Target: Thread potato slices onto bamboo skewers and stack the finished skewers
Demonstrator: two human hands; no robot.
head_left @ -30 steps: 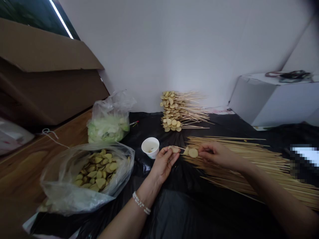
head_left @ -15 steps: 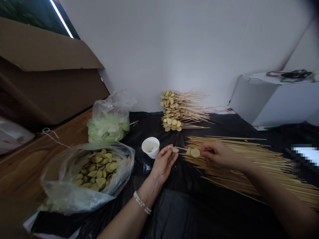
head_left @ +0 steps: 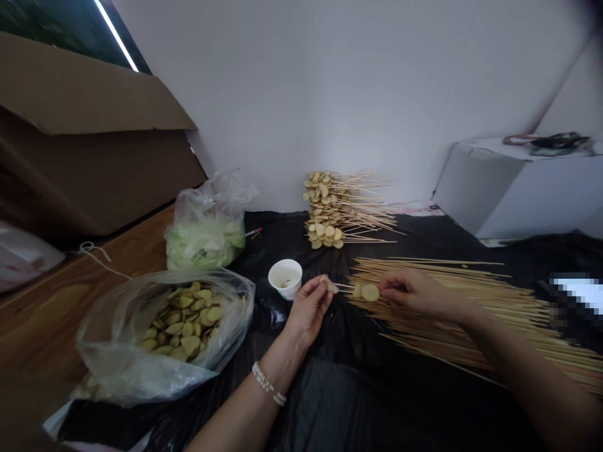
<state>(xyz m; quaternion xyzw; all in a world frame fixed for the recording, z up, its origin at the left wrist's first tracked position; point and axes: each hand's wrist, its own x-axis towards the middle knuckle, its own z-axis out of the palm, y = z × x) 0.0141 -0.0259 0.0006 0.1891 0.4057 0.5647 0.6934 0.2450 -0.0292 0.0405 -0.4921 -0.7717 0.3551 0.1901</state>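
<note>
My left hand (head_left: 308,306) pinches a potato slice (head_left: 331,285) between thumb and fingers. A thin wooden skewer (head_left: 345,286) reaches from this slice toward more potato slices (head_left: 370,292) on the right. My right hand (head_left: 403,290) is closed at the right edge of those slices, gripping the skewer just behind them; its fingers partly hide the grip. Under and beyond my right hand lies a wide spread of bare skewers (head_left: 471,301). An open clear plastic bag (head_left: 103,351) at the left holds a heap of loose potato slices (head_left: 188,320).
Behind the hands, filled potato skewers (head_left: 325,213) are stacked near the wall. A white paper cup (head_left: 285,295) stands left of my left hand. A tied bag of pale green vegetables (head_left: 205,242), a pen (head_left: 253,232), a cardboard box (head_left: 94,169) and a white box (head_left: 518,188) surround the black plastic sheet (head_left: 339,395).
The slice in my left hand has shifted slightly and now sits with the skewer's tip at it. My right hand has barely moved.
</note>
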